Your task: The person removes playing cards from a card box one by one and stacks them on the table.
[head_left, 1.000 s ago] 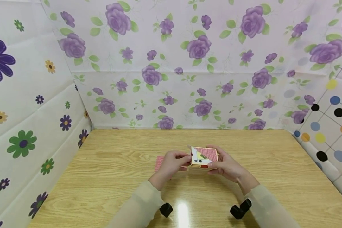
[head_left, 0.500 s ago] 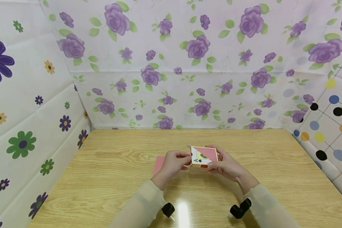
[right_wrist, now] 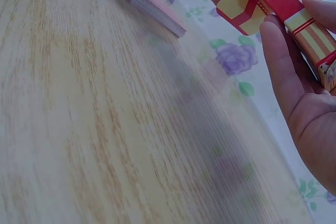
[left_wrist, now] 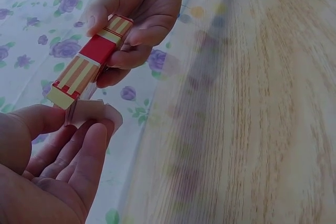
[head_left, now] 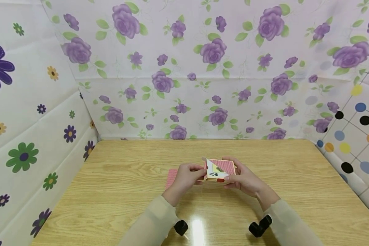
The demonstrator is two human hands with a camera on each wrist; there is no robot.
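Observation:
My right hand [head_left: 244, 177] holds a playing-card box [head_left: 220, 169] above the table, thumb on its near edge and fingers behind. The box shows an ace of spades picture on a red-patterned face, and striped yellow sides with a red label. My left hand [left_wrist: 63, 166] is at the box's open left end, its thumb and fingers pinching the end flap [left_wrist: 86, 111]. In the right wrist view, a yellow and red flap [right_wrist: 244, 11] folds out beside the left fingers. A stack of red-backed playing cards [right_wrist: 152, 9] lies on the table, partly hidden behind my left hand in the head view.
The wooden table [head_left: 126, 164] reaches back to a wall covering [head_left: 184, 85] with purple roses. Patterned sheets also stand at the left and right sides. A black wrist camera mount [head_left: 180, 228] sits on the left sleeve, another mount [head_left: 260, 226] on the right.
Both hands stay almost in place. At the box's left end, beside my left thumb, a thin red-patterned strip shows now that did not show before.

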